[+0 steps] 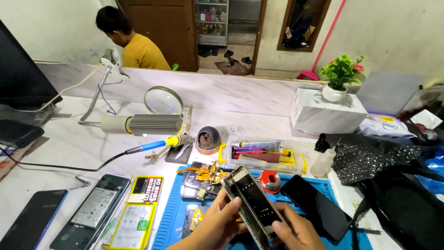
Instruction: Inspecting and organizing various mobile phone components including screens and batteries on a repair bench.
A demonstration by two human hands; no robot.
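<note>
Blue repair mat [171, 217] at the bench's near edge; left hand [217, 222] and right hand [296, 231] both pinch an opened smartphone [252, 201].

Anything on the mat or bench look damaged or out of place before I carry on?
Yes. The phone held in both hands, left hand and right hand, looks opened along its edge. Orange flex cables lie in a loose tangle on the blue mat. An opened phone lies left of it.

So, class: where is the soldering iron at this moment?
In the head view the soldering iron lies left of centre on the white table, under the lamp, beyond the blue mat.
</note>
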